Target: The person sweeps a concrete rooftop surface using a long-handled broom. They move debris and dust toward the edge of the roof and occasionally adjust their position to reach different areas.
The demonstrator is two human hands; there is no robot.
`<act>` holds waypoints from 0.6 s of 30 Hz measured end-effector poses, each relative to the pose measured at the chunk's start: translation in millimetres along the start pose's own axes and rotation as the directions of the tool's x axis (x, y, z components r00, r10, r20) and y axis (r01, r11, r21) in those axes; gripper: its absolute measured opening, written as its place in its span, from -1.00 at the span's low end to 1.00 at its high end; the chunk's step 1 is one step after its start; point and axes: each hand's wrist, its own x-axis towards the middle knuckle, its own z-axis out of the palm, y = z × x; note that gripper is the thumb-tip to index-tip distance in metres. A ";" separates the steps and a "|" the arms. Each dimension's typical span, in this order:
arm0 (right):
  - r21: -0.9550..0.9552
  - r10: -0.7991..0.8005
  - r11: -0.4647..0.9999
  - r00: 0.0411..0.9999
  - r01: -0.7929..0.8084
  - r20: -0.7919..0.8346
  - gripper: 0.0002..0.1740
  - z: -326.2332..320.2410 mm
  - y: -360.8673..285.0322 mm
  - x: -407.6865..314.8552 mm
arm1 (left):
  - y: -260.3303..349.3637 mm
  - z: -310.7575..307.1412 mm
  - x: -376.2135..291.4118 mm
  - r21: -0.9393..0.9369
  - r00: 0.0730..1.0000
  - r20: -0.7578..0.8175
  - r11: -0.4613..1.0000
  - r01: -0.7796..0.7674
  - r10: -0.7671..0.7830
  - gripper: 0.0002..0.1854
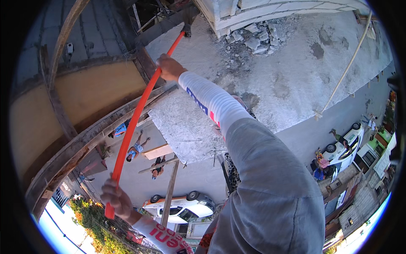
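Observation:
A long-handled sledgehammer [134, 122] with an orange handle slants across the view, its small dark head [187, 30] at the top. My right hand [170, 67] grips the handle a short way below the head. Close to the butt end, my left hand [118, 199] is wrapped around the same handle and looks slightly blurred. The head appears over the corner between a rough concrete slab [269, 95] and dark timbers; whether it touches anything I cannot tell. Broken concrete pieces [257, 38] lie heaped on the slab, against a block wall [269, 16].
The slab's edge drops to a street [142, 177] with several people, a white-and-orange car [180, 209] and a white vehicle [344, 147]. A curved wooden beam [95, 130] runs along the left. A thin pole [347, 65] crosses the right, and a timber post [169, 190] rises below.

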 end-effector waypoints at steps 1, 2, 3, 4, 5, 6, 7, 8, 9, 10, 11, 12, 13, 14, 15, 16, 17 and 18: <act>-0.067 0.120 0.991 0.992 -0.117 0.040 -0.74 5.5 22.6 -11.8 | -16.6 13.3 19.5 -0.055 0.999 -0.002 0.998 0.042 -0.042 -0.77; -0.004 0.168 0.986 0.978 -0.169 0.127 -0.73 12.4 42.6 -30.8 | -23.0 20.6 38.5 -0.060 0.999 0.022 0.998 0.029 -0.028 -0.72; 0.005 0.326 0.942 0.916 -0.336 0.235 -0.71 20.7 55.2 -60.0 | -23.2 26.1 54.1 -0.147 0.991 0.118 0.988 -0.041 0.058 -0.70; 0.039 0.357 0.929 0.920 -0.367 0.161 -0.71 28.8 60.2 -92.3 | -13.2 28.4 60.8 -0.190 0.982 0.170 0.981 -0.047 0.080 -0.69; 0.009 0.448 0.888 0.870 -0.459 0.205 -0.72 33.6 61.4 -118.2 | -0.6 28.4 67.5 -0.197 0.983 0.168 0.980 -0.037 0.071 -0.67; 0.041 0.401 0.912 0.909 -0.407 0.113 -0.73 36.0 56.2 -141.4 | 19.5 26.1 65.5 -0.202 0.980 0.179 0.978 -0.053 0.090 -0.65; 0.051 0.400 0.912 0.910 -0.407 0.111 -0.75 34.6 46.6 -160.4 | 38.9 22.4 61.0 -0.228 0.970 0.206 0.970 -0.084 0.133 -0.64; 0.082 0.339 0.936 0.939 -0.343 0.060 -0.77 29.2 32.4 -173.8 | 58.0 19.1 49.3 -0.173 0.975 0.172 0.979 -0.112 0.142 -0.63; 0.057 0.367 0.926 0.925 -0.373 0.099 -0.78 19.0 16.7 -180.0 | 74.8 14.7 36.8 -0.133 0.977 0.170 0.985 -0.108 0.130 -0.61; 0.051 0.326 0.942 0.942 -0.330 0.082 -0.78 6.2 -1.7 -181.3 | 89.7 7.6 24.1 -0.156 0.962 0.244 0.984 -0.090 0.126 -0.66; 0.058 0.244 0.968 0.970 -0.243 -0.012 -0.79 -8.2 -21.6 -181.1 | 106.4 0.1 5.7 -0.165 0.978 0.183 0.984 -0.068 0.098 -0.64; 0.068 0.221 0.972 0.973 -0.225 0.062 -0.80 -21.2 -43.2 -181.0 | 121.8 -11.6 -10.8 -0.220 0.980 0.145 0.970 -0.099 0.133 -0.64; 0.072 0.168 0.981 0.977 -0.179 0.130 -0.81 -31.4 -64.1 -181.8 | 137.0 -14.9 -41.6 -0.110 0.979 -0.070 0.974 -0.197 0.190 -0.71; 0.106 0.103 0.988 0.993 -0.108 0.057 -0.81 -36.3 -84.3 -183.5 | 150.1 -29.3 -56.2 -0.152 0.985 -0.006 0.974 -0.170 0.171 -0.68; 0.139 0.062 0.987 0.987 -0.082 0.146 -0.80 -34.0 -103.4 -186.7 | 161.9 -37.9 -77.5 -0.151 0.983 -0.033 0.971 -0.184 0.181 -0.68; 0.166 0.029 0.985 0.990 -0.051 0.135 -0.79 -24.9 -119.7 -188.8 | 165.2 -43.8 -96.5 -0.144 0.977 -0.090 0.969 -0.203 0.192 -0.68; 0.210 -0.039 0.978 0.976 -0.008 0.216 -0.78 -8.5 -131.2 -188.9 | 165.0 -45.5 -114.6 -0.132 0.970 -0.154 0.969 -0.210 0.189 -0.68; 0.167 -0.069 0.985 0.977 0.035 0.201 -0.76 13.6 -137.6 -186.2 | 160.7 -43.3 -132.5 -0.122 0.961 -0.220 0.973 -0.195 0.165 -0.68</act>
